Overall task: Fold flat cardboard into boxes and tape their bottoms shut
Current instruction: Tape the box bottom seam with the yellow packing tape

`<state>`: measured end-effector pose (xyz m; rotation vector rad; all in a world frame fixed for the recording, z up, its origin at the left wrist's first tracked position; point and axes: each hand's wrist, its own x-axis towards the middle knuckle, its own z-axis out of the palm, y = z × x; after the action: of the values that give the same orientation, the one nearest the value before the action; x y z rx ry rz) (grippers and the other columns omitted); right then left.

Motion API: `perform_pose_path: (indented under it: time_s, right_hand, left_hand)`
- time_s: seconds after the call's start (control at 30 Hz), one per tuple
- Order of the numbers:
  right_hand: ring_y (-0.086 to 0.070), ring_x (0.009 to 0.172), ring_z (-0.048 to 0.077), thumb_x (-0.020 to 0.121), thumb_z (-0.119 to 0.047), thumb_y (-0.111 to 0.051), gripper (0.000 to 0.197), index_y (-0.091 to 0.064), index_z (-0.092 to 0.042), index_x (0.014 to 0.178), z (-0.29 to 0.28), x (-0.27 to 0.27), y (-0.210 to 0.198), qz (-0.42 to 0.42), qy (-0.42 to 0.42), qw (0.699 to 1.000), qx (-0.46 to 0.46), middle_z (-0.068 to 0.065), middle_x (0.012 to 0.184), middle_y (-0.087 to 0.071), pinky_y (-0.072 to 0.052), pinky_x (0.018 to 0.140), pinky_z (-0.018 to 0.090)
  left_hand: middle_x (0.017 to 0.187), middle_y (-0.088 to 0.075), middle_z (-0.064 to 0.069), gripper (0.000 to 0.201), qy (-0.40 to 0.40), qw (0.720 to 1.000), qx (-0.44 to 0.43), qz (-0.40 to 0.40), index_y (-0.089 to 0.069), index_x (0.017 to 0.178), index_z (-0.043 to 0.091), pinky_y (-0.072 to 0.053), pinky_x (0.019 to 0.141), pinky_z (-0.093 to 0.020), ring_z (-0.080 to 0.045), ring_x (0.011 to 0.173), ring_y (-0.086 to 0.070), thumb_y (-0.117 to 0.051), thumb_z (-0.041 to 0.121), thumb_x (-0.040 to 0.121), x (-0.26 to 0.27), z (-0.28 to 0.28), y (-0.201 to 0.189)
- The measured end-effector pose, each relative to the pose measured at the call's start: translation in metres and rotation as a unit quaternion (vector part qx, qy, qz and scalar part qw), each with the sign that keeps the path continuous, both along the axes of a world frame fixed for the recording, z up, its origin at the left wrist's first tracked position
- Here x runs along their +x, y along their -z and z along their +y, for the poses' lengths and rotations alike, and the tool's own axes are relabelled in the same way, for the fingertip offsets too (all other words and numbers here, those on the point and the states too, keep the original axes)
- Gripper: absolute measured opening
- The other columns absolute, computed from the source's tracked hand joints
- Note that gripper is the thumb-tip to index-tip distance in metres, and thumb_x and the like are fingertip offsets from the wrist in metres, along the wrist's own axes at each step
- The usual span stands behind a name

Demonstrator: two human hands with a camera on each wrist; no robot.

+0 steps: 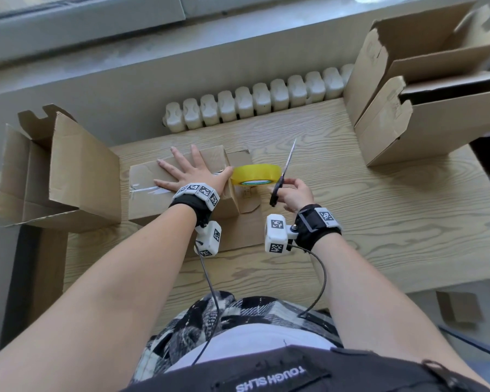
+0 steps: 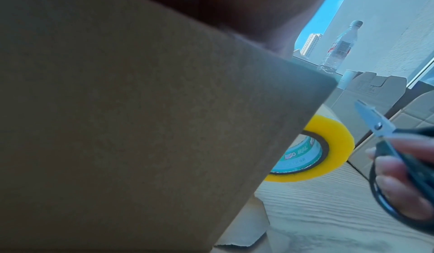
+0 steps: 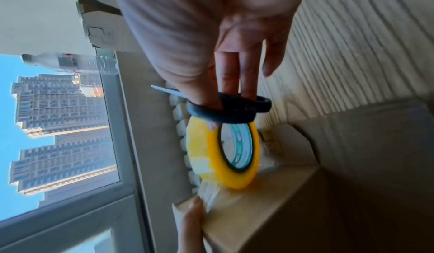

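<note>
Pale wood-grain tabletop point(image 1: 351, 222) is running under everything, with a white ribbed radiator point(image 1: 255, 100) and a window ledge sitting behind it. I'm keeping my left hand point(image 1: 193, 172) spread flat, fingers straight, pressing down on the upturned bottom of the box point(image 1: 153, 199) I'm working on, which is lying in front of me toward the left of the table. A glossy strip of clear tape is showing along the seam beside my little finger, and the strip appears to be running off the box's right edge to the yellow tape roll point(image 1: 256, 174), which is hanging just beside that edge, so I'm judging the tape is laid but not yet cut.

My right hand point(image 1: 294, 193) is gripping the scissors point(image 1: 283, 171), fingers curled through the black loops, the thin steel blades pointing up and away beside the roll; whether the blades are parted I cannot tell.

As for progress, two erected boxes point(image 1: 425, 108) are standing stacked at the right end of the table and another open box point(image 1: 54, 171) is leaning at the left, so several seem done; this one is needing its cut and a smoothing-down. Flat cardboard point(image 1: 246, 230) is lying under the box, likely next.

Everything cardboard is looking matte, brown and stiff; the roll is looking translucent yellow round a teal printed core point(image 2: 303, 156).
</note>
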<state>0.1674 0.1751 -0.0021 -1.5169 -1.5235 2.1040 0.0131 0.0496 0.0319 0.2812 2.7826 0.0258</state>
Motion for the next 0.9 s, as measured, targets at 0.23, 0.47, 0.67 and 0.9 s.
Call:
perform_pose_path:
  time_s: [0.23, 0.47, 0.67, 0.9]
  right_hand:
    - [-0.068, 0.061, 0.016, 0.089, -0.028, -0.071, 0.027, -0.056, -0.014, 0.106, -0.046, 0.007, -0.021, 0.104, -0.091, 0.983, -0.120, 0.004, 0.070, -0.067, -0.055, 0.059, 0.024]
    - [-0.061, 0.072, 0.023, 0.090, -0.048, -0.063, 0.031, -0.056, -0.018, 0.095, -0.065, 0.026, -0.012, 0.099, -0.164, 0.969, -0.155, 0.006, 0.070, -0.060, -0.051, 0.084, 0.042]
    - [-0.058, 0.065, 0.022, 0.082, -0.049, -0.071, 0.039, -0.057, -0.014, 0.095, -0.073, 0.032, -0.005, 0.102, -0.173, 0.965, -0.167, 0.008, 0.068, -0.059, -0.056, 0.070, 0.035]
    - [-0.063, 0.061, 0.020, 0.083, -0.057, -0.069, 0.044, -0.056, -0.016, 0.096, -0.070, 0.003, -0.007, 0.089, -0.152, 0.974, -0.145, 0.008, 0.072, -0.062, -0.056, 0.063, 0.031]
  left_hand:
    - [0.161, 0.024, -0.010, 0.113, 0.006, 1.000, 0.008, -0.020, 0.007, 0.156, 0.033, 0.004, 0.104, -0.078, -0.049, 0.143, 0.024, -0.028, 0.094, 0.068, -0.001, -0.004, -0.004]
    - [0.162, 0.022, -0.010, 0.112, 0.007, 1.000, 0.005, -0.021, 0.007, 0.156, 0.032, 0.004, 0.104, -0.079, -0.049, 0.142, 0.024, -0.029, 0.094, 0.069, -0.001, -0.004, -0.004]
    - [0.162, 0.022, -0.010, 0.111, 0.002, 1.000, 0.004, -0.020, 0.006, 0.156, 0.033, 0.006, 0.104, -0.079, -0.049, 0.143, 0.023, -0.031, 0.092, 0.070, -0.001, -0.003, -0.004]
    - [0.162, 0.021, -0.009, 0.109, 0.002, 1.000, 0.008, -0.009, 0.003, 0.156, 0.033, 0.005, 0.105, -0.078, -0.048, 0.144, 0.022, -0.034, 0.090, 0.071, 0.001, -0.004, -0.003]
